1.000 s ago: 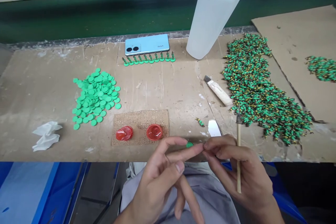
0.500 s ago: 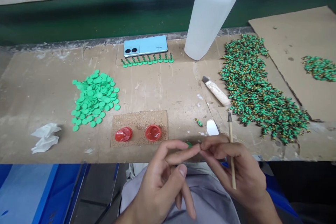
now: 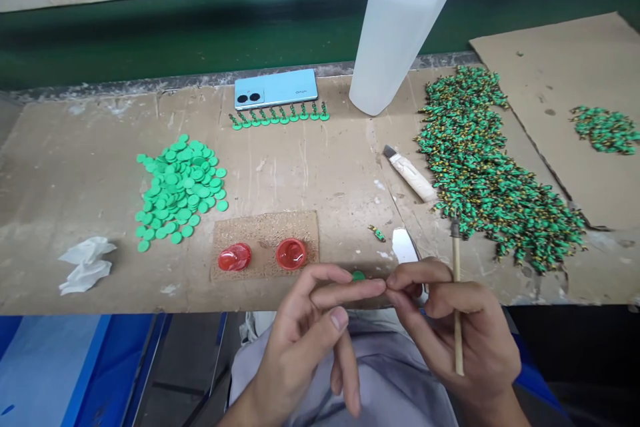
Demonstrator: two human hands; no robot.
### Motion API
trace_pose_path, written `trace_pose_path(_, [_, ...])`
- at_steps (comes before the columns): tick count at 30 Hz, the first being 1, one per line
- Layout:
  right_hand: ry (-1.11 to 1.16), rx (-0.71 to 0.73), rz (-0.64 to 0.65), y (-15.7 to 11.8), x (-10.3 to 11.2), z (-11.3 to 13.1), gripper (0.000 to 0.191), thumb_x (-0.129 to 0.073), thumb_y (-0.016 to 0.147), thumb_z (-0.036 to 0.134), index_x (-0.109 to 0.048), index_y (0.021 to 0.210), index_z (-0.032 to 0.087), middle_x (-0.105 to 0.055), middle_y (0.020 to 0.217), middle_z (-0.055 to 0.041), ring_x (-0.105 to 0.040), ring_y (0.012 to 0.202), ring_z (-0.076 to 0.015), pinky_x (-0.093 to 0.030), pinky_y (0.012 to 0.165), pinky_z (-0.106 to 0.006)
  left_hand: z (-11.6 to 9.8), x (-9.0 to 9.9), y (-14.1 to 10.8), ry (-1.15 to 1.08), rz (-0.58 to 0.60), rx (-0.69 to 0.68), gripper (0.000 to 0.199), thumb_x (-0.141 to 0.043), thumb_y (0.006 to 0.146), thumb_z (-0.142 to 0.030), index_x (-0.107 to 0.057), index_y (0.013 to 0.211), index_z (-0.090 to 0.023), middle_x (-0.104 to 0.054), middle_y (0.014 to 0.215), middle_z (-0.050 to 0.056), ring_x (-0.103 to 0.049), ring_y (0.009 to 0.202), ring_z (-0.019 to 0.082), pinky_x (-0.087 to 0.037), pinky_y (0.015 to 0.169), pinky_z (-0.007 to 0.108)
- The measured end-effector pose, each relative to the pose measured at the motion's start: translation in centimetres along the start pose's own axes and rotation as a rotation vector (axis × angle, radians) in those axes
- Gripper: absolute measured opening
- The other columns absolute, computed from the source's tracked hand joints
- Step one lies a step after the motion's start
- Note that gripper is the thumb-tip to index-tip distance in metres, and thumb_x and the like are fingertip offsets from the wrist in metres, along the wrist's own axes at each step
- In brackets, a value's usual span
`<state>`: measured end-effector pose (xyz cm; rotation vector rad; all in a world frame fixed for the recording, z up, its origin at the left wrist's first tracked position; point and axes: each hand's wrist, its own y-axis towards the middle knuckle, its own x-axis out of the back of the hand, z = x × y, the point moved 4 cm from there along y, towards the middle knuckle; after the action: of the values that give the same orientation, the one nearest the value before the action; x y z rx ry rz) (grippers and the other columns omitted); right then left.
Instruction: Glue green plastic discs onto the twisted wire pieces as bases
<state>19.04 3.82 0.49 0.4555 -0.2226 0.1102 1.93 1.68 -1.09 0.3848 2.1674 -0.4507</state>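
Green plastic disc [image 3: 358,275], small and round with no long axis, sat flat-faced against the top of the index finger of the left hand [image 3: 300,340], just below the lower right corner of the brown cork mat [image 3: 265,243]. That hand's fingertip touched the fingers of the right hand, [image 3: 460,327] and whether either hand gripped the disc could not be told. Right fingers clamped a thin bamboo brush [image 3: 456,300], its long axis nearly upright, its tip pointing away from the person, right of the mat.
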Motion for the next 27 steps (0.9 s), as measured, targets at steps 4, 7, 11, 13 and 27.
trace_pose_path(4, [0.002, -0.021, 0.011, 0.1, -0.1, 0.2, 0.039, -0.064, 0.090, -0.008, -0.048, 0.102, 0.025, -0.072, 0.103, -0.0001, -0.068, 0.087, -0.0103, -0.058, 0.076, -0.023, -0.1, 0.1, 0.0, -0.032, -0.009, 0.022, 0.015, -0.054, 0.114, -0.022, -0.060, 0.128, -0.023, -0.072, 0.148, 0.012, -0.080, 0.060, 0.008, -0.051, 0.049, 0.006])
trace_pose_path(7, [-0.028, -0.020, 0.020, 0.2, -0.2, 0.4, 0.038, -0.064, 0.091, -0.006, -0.047, 0.103, 0.025, -0.072, 0.101, -0.0003, -0.070, 0.089, -0.0115, -0.059, 0.075, -0.024, -0.1, 0.2, -0.1, -0.031, -0.016, 0.035, 0.014, -0.055, 0.113, -0.025, -0.060, 0.127, -0.023, -0.072, 0.147, 0.014, -0.079, 0.057, 0.008, -0.050, 0.046, 0.006])
trace_pose_path(11, [-0.092, -0.013, 0.026, 0.3, -0.2, 0.7, 0.035, -0.064, 0.093, -0.004, -0.047, 0.101, 0.025, -0.069, 0.103, -0.0004, -0.072, 0.094, -0.0095, -0.059, 0.078, -0.020, -0.1, 0.4, -0.3, 0.002, -0.040, 0.040, 0.014, -0.054, 0.114, -0.027, -0.059, 0.127, -0.023, -0.071, 0.149, 0.015, -0.079, 0.057, 0.008, -0.048, 0.045, 0.006])
trace_pose_path(13, [-0.136, -0.017, 0.041, 0.2, -0.2, 0.7, 0.032, -0.064, 0.095, -0.002, -0.048, 0.099, 0.025, -0.069, 0.102, -0.0003, -0.073, 0.096, -0.0094, -0.059, 0.081, -0.020, -0.1, 0.4, -0.5, 0.059, -0.057, 0.029, 0.014, -0.055, 0.114, -0.028, -0.059, 0.127, -0.023, -0.070, 0.149, 0.016, -0.079, 0.057, 0.009, -0.048, 0.046, 0.006])
trace_pose_path(27, [-0.161, -0.045, 0.039, 0.0, -0.6, -0.7, 0.027, -0.064, 0.097, 0.003, -0.048, 0.098, 0.025, -0.068, 0.095, 0.0000, -0.072, 0.088, -0.0127, -0.059, 0.077, -0.025, 0.2, 0.1, -2.4, 0.662, -0.254, 0.023, 0.024, -0.059, 0.112, -0.040, -0.060, 0.131, -0.025, -0.061, 0.159, 0.020, -0.076, 0.058, 0.008, -0.059, 0.060, 0.022])
